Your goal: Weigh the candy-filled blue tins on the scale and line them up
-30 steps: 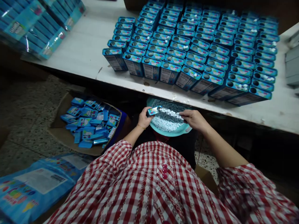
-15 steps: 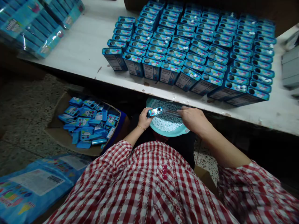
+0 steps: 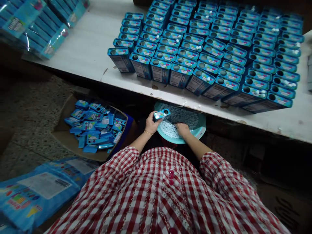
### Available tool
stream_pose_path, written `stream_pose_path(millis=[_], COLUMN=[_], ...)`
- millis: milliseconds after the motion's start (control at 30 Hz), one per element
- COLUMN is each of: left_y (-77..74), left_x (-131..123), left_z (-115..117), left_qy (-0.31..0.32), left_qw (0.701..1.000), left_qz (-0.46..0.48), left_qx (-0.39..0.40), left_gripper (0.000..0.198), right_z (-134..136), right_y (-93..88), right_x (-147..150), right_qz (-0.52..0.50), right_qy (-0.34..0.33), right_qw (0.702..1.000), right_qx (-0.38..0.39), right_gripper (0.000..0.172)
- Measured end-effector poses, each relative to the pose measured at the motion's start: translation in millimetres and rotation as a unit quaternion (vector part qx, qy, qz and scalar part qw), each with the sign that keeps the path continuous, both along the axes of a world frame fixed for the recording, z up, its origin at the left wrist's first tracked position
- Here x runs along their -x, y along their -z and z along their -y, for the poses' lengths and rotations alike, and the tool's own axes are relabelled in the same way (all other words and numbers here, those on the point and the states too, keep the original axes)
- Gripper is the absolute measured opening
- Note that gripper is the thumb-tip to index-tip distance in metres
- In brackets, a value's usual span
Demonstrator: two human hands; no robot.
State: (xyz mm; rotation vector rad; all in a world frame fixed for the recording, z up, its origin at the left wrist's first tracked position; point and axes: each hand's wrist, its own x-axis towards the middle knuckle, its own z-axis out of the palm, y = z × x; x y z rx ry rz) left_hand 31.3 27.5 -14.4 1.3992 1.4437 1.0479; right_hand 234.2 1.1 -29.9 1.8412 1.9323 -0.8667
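My left hand point(image 3: 150, 124) grips a small blue candy box point(image 3: 159, 115) over the left side of a turquoise basin point(image 3: 180, 141). The box's printed top faces up, with a dark round hole at its right end and white bits beside it. Many small white candies point(image 3: 170, 130) fill the basin. My right hand point(image 3: 182, 130) is down in them with curled fingers; its fingertips are partly hidden, and whatever they hold cannot be made out.
Rows of upright blue boxes point(image 3: 180, 73) stand on the white table point(image 3: 97, 42), some with white candies on top. Wrapped packs point(image 3: 36, 29) lie at its far left. Left of the basin, a cardboard carton point(image 3: 60, 130) holds loose blue boxes. A blue printed bag point(image 3: 44, 191) lies nearer.
My right hand has moved down and left from the basin's right rim into the candies. The clear, long thing it held no longer shows. My left hand still holds the box, slightly tilted.
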Motion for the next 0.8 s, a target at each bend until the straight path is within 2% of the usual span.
stream_pose_path(millis=[167, 233, 300, 467, 567, 633, 733, 800], left_y=[-3.2, -4.2, -4.5, -2.8, -2.5, -3.3, -4.3, -3.9], left_x=[2, 5, 8, 12, 10, 7, 4, 2], left_z=[-2, -3, -4, -4, -2, 0, 2, 4], left_qy=[-0.015, -0.026, -0.034, -0.016, 0.015, 0.041, 0.072, 0.084], left_qw=[1.000, 1.000, 0.999, 0.999, 0.996, 0.992, 0.986, 0.983], left_qz=[0.012, 0.010, 0.004, -0.024, -0.050, -0.072, -0.094, -0.100], left_qx=[0.007, -0.001, -0.009, -0.036, -0.067, -0.091, -0.115, -0.127], left_gripper=[0.045, 0.046, 0.046, 0.040, 0.035, 0.033, 0.031, 0.030], right_z=[-2, 0, 2, 7, 3, -2, -10, -14], right_y=[14.8, 11.3, 0.3, -52.9, -90.7, -113.6, -142.0, -156.8], right_x=[-21, -32, -44, -67, -68, -61, -45, -33], right_qz=[-0.101, -0.130, -0.163, -0.303, -0.317, -0.277, -0.148, -0.060], right_qy=[0.002, 0.008, 0.020, 0.097, 0.093, 0.052, -0.028, -0.077], right_qw=[0.995, 0.991, 0.986, 0.946, 0.942, 0.956, 0.982, 0.989], right_qx=[0.015, 0.013, -0.002, -0.055, -0.062, -0.080, -0.115, -0.115], right_gripper=[0.041, 0.040, 0.039, 0.033, 0.033, 0.033, 0.034, 0.036])
